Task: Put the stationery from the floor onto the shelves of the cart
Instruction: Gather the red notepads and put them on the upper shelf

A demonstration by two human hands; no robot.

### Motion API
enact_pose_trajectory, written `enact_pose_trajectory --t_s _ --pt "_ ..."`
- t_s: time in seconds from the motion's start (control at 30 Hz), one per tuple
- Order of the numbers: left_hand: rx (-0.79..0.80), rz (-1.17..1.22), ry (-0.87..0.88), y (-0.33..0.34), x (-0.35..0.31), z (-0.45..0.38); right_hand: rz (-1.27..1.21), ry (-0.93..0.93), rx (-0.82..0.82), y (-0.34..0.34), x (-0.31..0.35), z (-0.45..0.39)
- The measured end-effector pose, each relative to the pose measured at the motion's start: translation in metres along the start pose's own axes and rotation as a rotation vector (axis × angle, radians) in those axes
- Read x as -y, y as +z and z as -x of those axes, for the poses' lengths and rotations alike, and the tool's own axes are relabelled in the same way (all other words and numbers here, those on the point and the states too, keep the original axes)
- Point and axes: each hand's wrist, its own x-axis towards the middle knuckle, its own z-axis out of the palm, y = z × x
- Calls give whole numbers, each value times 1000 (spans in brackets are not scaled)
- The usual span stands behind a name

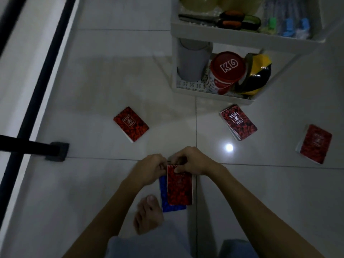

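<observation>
Both hands meet at the top edge of a small stack of notepads held above the floor: a red notepad (179, 187) on top, a blue notepad (165, 198) partly showing beneath it. My left hand (149, 169) grips the stack's left top corner. My right hand (189, 162) pinches the top of the red pad with thumb and fingers. Three more red spiral notepads lie on the tiles: one at the left (130, 124), one near the cart (238, 122), one at the far right (315, 143). The white cart (242, 37) stands at the upper right.
The cart's upper shelf holds scissors (223, 20) and pens (288, 25). Its lower shelf holds a grey cylinder (191, 60), a red-lidded tub (226, 71) and yellow-black tape (256, 75). A black frame with a foot (56, 151) runs along the left. My bare foot (148, 215) is below the stack.
</observation>
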Motion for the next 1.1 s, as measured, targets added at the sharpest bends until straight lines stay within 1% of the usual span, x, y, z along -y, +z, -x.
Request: enact_pose_trajectory --t_s 0.13,0.2,0.3,0.37,0.43,0.47,0.57,0.7,0.83,0.93,1.03,1.1 --pt "-117 82 -55 3 9 7 101 -63 -127 20 -5 -5" --pt "-132 141 -91 4 13 9 144 -77 -183 28 -2 -7" --pt "-109 323 -180 -3 13 13 240 -65 -194 37 5 -9" --pt "-83 402 -231 -4 17 14 268 -5 -227 40 6 -7" --pt "-41 450 -293 -3 14 19 306 105 -275 40 6 -5" --pt "-26 469 -309 -1 13 19 328 153 -262 40 7 -5" --pt "-46 467 -305 11 5 18 271 200 -202 47 10 -6" --pt "-111 470 -325 14 5 12 154 203 -268 50 9 -6" --pt "-170 454 -288 5 0 4 30 216 -346 43 3 -8" --pt "-247 481 -217 -9 -9 -4 -111 178 -453 23 5 -8" --pt "-387 561 -82 -30 -17 -11 -237 67 -577 -4 16 -2" --pt "-430 614 52 -42 -24 -14 -307 -38 -667 -17 22 1"
